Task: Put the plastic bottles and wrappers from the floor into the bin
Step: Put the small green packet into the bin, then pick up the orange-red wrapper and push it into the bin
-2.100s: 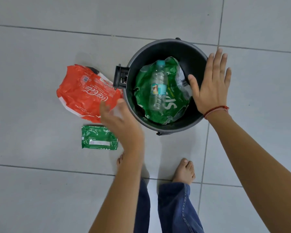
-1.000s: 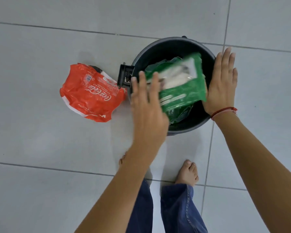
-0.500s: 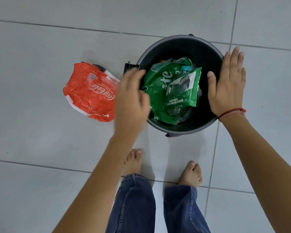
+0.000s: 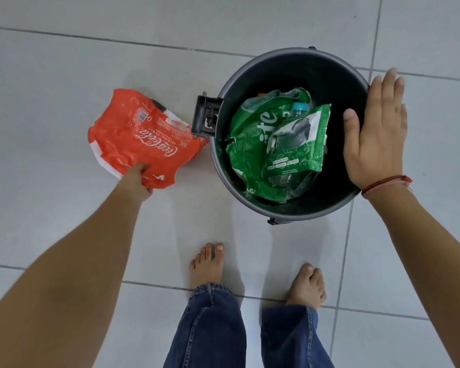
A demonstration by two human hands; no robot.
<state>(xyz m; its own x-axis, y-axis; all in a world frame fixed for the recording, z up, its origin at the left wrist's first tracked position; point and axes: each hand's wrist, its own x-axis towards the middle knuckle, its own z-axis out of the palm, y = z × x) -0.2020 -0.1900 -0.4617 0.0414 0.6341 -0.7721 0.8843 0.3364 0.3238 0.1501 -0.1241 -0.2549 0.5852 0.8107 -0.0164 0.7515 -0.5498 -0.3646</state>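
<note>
Bin [image 4: 335,75] holds two green wrappers [image 4: 252,150] and a capped bottle [image 4: 299,107]. Left of the bin, touching its hinge, the red wrapper [image 4: 141,136] lies on the floor, left hand [image 4: 136,181] pinching its near edge. Right hand [image 4: 376,128] rests flat and spread on the bin's right rim.

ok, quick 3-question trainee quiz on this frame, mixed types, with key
1. True or false: the red wrapper lies inside the bin.
2. Which hand rests on the bin's rim? A) left hand B) right hand
3. Fill in: the bottle cap showing among the green wrappers in the bin is ____ in colour.

Key: 1 false, it is on the floor; 2 B; 3 blue.
</note>
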